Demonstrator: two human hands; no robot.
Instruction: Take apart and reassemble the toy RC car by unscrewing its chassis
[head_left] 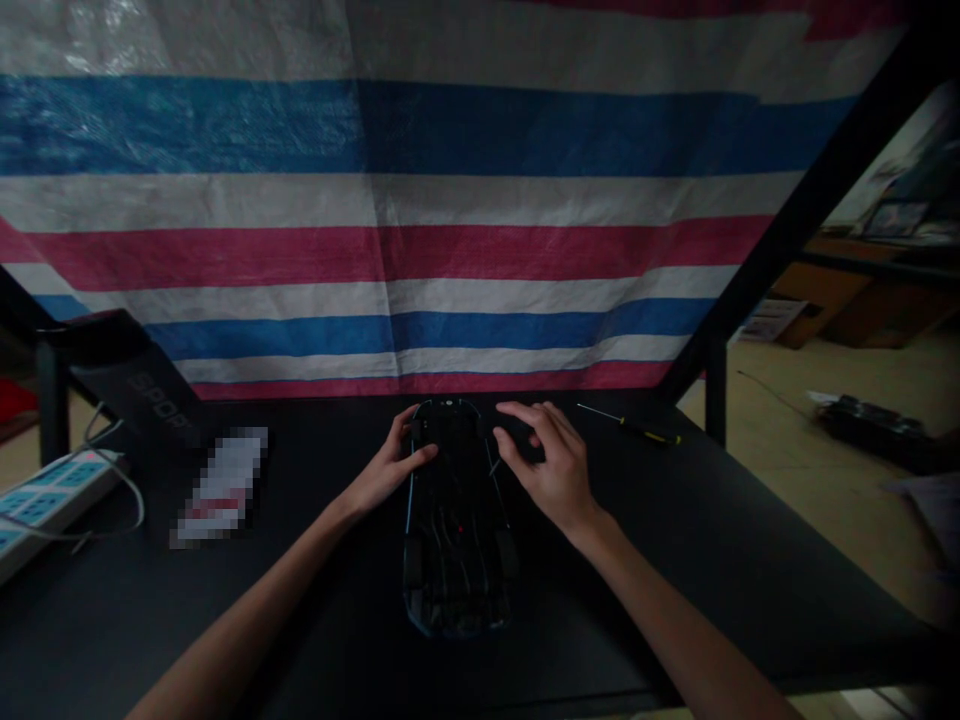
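A dark toy car (459,500) lies upside down on the black table, its underside and wheels facing up. A small red spot shows on its underside. My left hand (395,458) grips the car's left side near the far end, thumb over the underside and fingers around the edge. Just right of the car, my right hand (546,455) hovers with thumb and forefinger apart; nothing shows between them. To the right of that hand lies a screwdriver (637,430) with a black and yellow handle, its thin shaft pointing to the far left.
On the left are a white power strip (52,500) with a cable, a dark bag or case (142,385) with lettering, and a blurred-out flat item (225,485). A striped plastic sheet (450,250) hangs behind the table. Black frame posts (715,390) stand at the sides.
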